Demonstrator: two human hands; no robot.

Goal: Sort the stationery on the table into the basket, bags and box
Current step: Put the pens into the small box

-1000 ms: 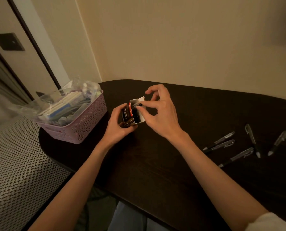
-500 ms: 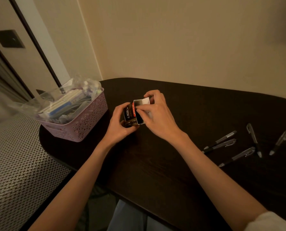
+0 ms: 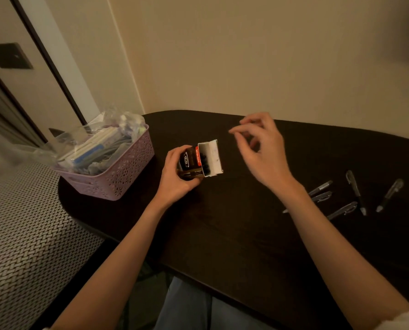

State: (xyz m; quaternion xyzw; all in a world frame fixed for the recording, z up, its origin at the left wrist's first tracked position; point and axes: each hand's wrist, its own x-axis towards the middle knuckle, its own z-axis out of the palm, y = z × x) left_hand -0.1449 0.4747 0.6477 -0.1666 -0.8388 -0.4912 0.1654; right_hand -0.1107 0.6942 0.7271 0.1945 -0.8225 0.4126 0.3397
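"What is the person doing?"

"Filling the pen box [image 3: 199,160]. The left hand [image 3: 174,177] holds it just above the desk [image 3: 234,234], fingers curled around its dark end. The right hand [image 3: 261,151] is up in the air beside it, fingers loosely bent and holding nothing."

"Which way does the box point?"

"It lies on its side. Its long way runs left to right, a bit tipped. The open mouth with the white flap faces right, toward the free hand. I can see dark pen ends inside."

"So what comes next?"

"I think more pens go in. Five loose pens [image 3: 341,198] lie on the desk, well off to the right. Three of them lie slanted almost the same way. The two farthest right lean toward each other at the bottom."

"How should they do it well?"

"Keep the box steady and the mouth open. Pick up one pen, turn it so it lines up with the box, then slide it in straight. If it goes in crooked it may catch on the flap."

"And the basket?"

"The pink basket [image 3: 127,177] sits to the left, near the box, full of bags. I guess the full box goes there later."
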